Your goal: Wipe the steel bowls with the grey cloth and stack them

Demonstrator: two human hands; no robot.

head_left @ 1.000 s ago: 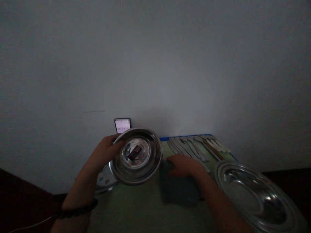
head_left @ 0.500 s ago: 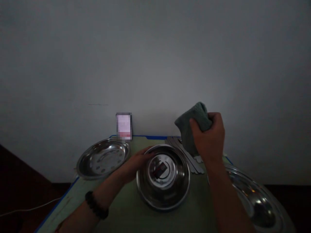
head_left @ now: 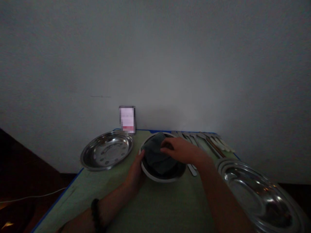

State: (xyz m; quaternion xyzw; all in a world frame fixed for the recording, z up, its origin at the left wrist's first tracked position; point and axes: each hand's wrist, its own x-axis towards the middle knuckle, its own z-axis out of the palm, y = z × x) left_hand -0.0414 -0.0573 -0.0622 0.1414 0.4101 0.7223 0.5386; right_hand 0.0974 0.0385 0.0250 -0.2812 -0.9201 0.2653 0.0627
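Observation:
In the middle of the view a round metal bowl point(head_left: 155, 177) stands in front of me. My left hand point(head_left: 136, 169) grips it at its left side, with the thumb by the rim. A folded grey-green cloth point(head_left: 157, 157) lies inside the bowl and covers most of its bottom. My right hand point(head_left: 181, 149) reaches in from the right, its fingers curled and closed on the cloth's upper right part. The dark object seen earlier at the bowl's bottom is hidden under the cloth.
A wide metal dish point(head_left: 107, 152) stands at the left and a large metal basin point(head_left: 255, 194) at the right. Several utensils point(head_left: 206, 139) lie along the back right of the table point(head_left: 155, 207). A phone-like screen point(head_left: 127, 119) leans on the wall. A white cable point(head_left: 36, 196) hangs at the left.
My right hand has brought the cloth down and left, from above the utensils into the bowl. My left hand has moved to the bowl's lower left side. The view has shifted slightly.

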